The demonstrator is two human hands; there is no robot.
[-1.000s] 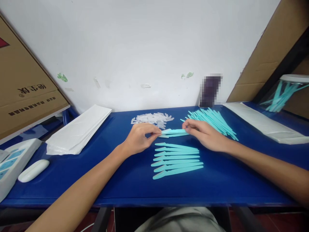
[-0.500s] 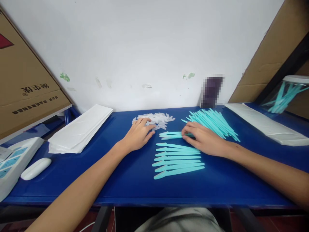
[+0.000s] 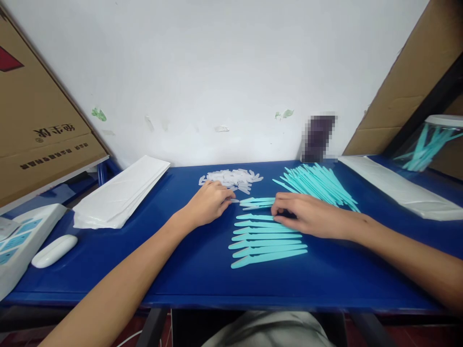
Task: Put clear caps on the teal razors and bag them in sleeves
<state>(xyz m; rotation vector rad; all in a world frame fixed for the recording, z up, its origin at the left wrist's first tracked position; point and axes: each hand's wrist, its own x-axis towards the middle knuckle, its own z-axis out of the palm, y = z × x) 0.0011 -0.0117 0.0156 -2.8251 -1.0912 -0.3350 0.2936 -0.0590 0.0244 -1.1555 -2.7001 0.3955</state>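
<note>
My left hand [image 3: 213, 201] pinches a small translucent blade cap [image 3: 235, 201] between thumb and fingertips. The cap points right, close to the blade ends of a few teal eyebrow razors [image 3: 256, 201]. My right hand [image 3: 302, 212] is curled over the handle ends of those razors, with a razor at its fingertips; the hand hides the exact grip. Below, several teal eyebrow razors [image 3: 269, 245] lie in a row, blade ends to the left. Behind my left hand is a heap of translucent caps [image 3: 235, 178]. A pile of teal razors [image 3: 318, 185] lies behind my right hand.
White plastic sleeves [image 3: 121, 193] lie on the left of the blue table [image 3: 195, 270], near a white oval case [image 3: 54, 251] and a power strip [image 3: 32, 236]. At right are another white sleeve [image 3: 398, 185] and a clear tub of razors [image 3: 427, 144]. Cardboard [image 3: 43, 106] stands at left.
My left hand has left the cap heap with a cap and come slightly toward me, near the razor tips. My right hand has shifted slightly toward me over the razors.
</note>
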